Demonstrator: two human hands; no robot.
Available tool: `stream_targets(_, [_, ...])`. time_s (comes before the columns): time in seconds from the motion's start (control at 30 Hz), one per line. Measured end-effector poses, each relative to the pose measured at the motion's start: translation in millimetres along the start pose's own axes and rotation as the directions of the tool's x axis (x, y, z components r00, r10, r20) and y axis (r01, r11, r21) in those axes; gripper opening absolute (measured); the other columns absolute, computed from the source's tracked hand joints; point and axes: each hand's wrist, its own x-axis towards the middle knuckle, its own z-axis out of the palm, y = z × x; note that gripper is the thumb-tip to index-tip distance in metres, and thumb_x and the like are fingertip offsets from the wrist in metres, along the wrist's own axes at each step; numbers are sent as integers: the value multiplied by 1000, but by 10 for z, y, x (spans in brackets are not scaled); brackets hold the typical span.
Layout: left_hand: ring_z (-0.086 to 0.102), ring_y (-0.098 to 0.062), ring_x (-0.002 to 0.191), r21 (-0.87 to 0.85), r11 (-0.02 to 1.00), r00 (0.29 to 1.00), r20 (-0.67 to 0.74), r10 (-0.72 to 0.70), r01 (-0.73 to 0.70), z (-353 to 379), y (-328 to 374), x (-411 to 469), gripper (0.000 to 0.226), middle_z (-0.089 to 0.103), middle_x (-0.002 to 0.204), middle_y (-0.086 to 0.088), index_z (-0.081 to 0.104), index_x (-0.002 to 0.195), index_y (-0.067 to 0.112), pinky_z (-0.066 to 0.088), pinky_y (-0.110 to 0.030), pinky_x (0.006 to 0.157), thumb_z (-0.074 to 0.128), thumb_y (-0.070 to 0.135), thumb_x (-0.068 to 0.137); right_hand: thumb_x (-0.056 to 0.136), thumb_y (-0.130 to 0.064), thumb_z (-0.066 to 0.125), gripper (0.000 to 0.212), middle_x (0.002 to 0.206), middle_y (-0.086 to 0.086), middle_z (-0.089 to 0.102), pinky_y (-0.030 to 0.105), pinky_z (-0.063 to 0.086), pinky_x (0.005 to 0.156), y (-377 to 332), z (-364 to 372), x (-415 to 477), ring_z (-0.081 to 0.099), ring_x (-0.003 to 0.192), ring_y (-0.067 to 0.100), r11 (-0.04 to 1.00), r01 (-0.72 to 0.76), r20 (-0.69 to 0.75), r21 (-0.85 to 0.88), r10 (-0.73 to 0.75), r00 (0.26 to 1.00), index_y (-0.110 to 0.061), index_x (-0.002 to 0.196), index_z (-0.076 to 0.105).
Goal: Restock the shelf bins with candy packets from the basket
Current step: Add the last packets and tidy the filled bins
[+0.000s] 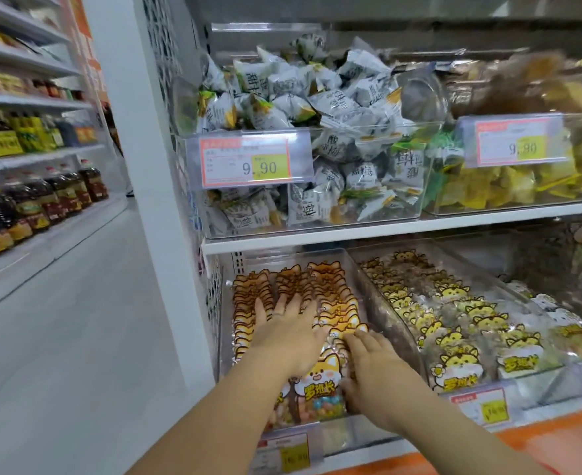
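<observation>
Restocking looks well along in the lower left bin [358, 269]: orange cat packets [334, 303] stand in tight rows almost to its front wall. Left hand [282, 334] lies flat on the rows, fingers [259, 308] spread and straight, pressing down. Right hand [375, 368] rests on the front packets, fingers loosely apart, gripping nothing visible. Basket is out of view, so what remains cannot be judged; the neighbouring yellow packets [454, 323] also look well stocked.

A shop aisle, likely a supermarket.
Clear shelf bins [317, 214] of packeted sweets carried price tags [248, 162] reading 9.90; bottled oil [60, 197] lined the neighbouring shelves [32, 104].
</observation>
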Motion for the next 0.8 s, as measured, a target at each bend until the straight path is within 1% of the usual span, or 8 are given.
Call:
stream_targets(0.13, [-5,-21,154,14,999,992,-123,38,-37,-84,19,342,63,-5,168,5,5,159,32,-7,-61,119,18,55,102,99,-64,24,78,167,0,1,36,5,124,32,89,-6,-5,153,21,998,15,-12,59,-15,1000,-19,160,3])
stream_targets(0.2, [-7,-18,154,18,999,996,-76,40,-39,-79,-34,520,66,-8,167,10,4,159,36,-7,-61,119,17,62,100,71,-85,-12,111,167,0,-5,37,2,125,67,108,22,-11,153,20,996,42,15,72,-43,999,-20,160,1])
stream_targets(0.27, [-7,-16,154,7,1000,998,-57,0,0,-36,-85,597,67,-7,167,13,2,158,40,-9,-59,119,14,67,97,41,-85,-30,139,167,0,-9,37,0,125,91,107,68,-13,153,19,996,58,41,65,-61,997,-19,160,0])
stream_targets(0.37, [-6,-17,154,5,997,994,-76,-79,79,24,-96,571,69,-6,167,11,2,158,38,-11,-57,120,12,68,97,44,-80,-22,132,167,0,-12,37,-2,125,92,76,83,-14,153,18,995,64,62,80,-69,996,-18,160,-3])
stream_targets(0.5, [-4,-21,154,39,986,986,-33,-163,164,-39,-19,583,75,-6,167,8,0,159,33,-11,-60,118,9,70,95,96,-70,18,86,166,1,-16,38,-4,125,85,82,77,-16,152,18,996,66,59,64,-70,996,-16,159,-5])
stream_targets(0.57, [-1,-22,154,53,988,988,-51,-146,148,-74,12,634,78,-4,168,6,1,160,31,-11,-59,119,10,72,94,100,-63,26,82,166,1,-16,39,-5,125,79,86,58,-17,152,19,996,61,51,58,-64,997,-16,159,-6])
stream_targets(0.67, [-1,-19,154,39,999,995,-92,-25,28,-40,-4,723,75,-5,168,7,3,159,33,-5,-58,121,15,71,96,89,-73,11,91,166,0,-16,38,-7,124,77,123,80,-17,152,19,997,65,42,48,-67,997,-17,159,-7])
stream_targets(0.8, [4,-20,154,39,997,994,-91,-59,62,20,-97,765,79,3,168,7,4,158,39,-5,-58,120,9,79,89,63,-83,-17,117,167,-2,-12,36,-8,122,91,169,94,-15,152,18,994,78,12,82,-80,997,-18,160,-4])
